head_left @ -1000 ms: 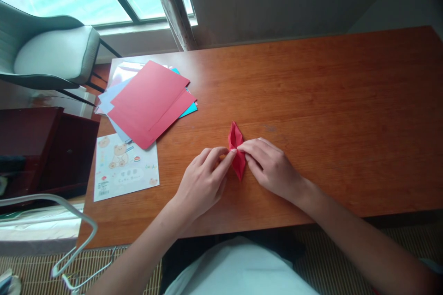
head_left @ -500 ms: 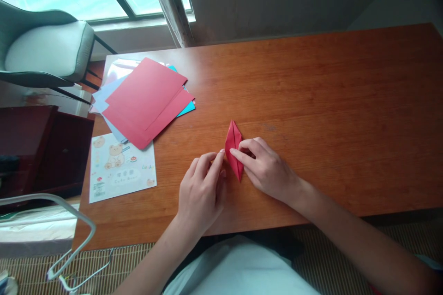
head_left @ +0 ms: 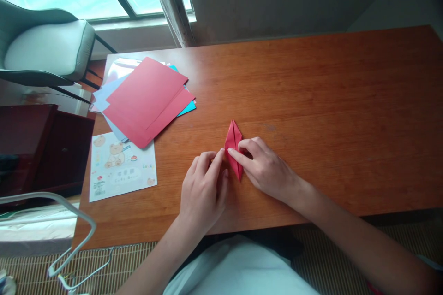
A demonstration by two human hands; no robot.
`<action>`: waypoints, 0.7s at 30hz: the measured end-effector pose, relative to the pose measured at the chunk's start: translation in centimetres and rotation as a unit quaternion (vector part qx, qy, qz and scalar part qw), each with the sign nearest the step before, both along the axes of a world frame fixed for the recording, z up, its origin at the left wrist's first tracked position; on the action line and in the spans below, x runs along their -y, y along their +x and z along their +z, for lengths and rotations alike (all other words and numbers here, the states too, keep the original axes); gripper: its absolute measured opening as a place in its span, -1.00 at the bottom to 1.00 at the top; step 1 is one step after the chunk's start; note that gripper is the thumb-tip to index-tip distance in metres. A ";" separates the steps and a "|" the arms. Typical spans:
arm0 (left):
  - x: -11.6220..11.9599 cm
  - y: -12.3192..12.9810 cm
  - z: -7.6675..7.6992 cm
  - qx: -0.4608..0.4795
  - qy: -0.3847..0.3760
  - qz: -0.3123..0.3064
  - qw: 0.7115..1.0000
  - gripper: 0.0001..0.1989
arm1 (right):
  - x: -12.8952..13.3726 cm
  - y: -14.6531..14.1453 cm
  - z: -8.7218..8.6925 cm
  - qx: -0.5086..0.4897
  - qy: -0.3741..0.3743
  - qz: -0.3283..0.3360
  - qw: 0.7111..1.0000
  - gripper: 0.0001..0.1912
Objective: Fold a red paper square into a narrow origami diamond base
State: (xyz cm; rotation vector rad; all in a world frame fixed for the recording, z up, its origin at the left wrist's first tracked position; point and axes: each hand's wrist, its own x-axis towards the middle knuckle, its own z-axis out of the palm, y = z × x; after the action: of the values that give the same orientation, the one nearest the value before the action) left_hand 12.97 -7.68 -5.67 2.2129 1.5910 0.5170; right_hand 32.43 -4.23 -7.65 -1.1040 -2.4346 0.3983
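Note:
A small red folded paper, long and pointed at both ends with a crease down its middle, lies flat on the wooden table. My right hand grips its right side, the thumb laid across the paper and the index finger bent at the edge. At the left edge, the index fingertip of my left hand touches the paper or rests just against it. The left thumb hangs apart from that finger, with nothing visible between them. The right hand covers the paper's lower right part.
Red sheets top a loose pile of coloured paper at the table's left end. Nearer me lies a white bear-print sheet. Beyond that end stand a grey chair, a dark red cabinet and a white bent frame.
My right thumb has slid slightly left across the folded paper. The left hand has shifted a little to the right. The paper stays in place.

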 end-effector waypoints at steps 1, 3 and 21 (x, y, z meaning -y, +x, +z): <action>0.0 0.1 0.0 0.001 -0.001 0.000 1.000 -0.56 | 0.0 0.0 0.0 0.003 -0.002 0.000 1.000 -0.62; -0.1 0.2 0.0 0.003 0.000 0.001 1.000 -0.57 | 0.0 -0.1 0.1 0.008 -0.006 -0.001 1.000 -0.62; -2.2 -1.0 0.2 -0.008 -0.010 -0.123 0.992 -0.55 | -0.7 1.0 0.2 -0.145 -0.096 -0.019 0.985 -0.64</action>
State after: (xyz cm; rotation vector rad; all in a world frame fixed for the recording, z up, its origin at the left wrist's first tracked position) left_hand 11.98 -5.43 -5.49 2.3593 1.2994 0.4102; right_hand 33.41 -3.54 -7.50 -1.0822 -2.1499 0.7408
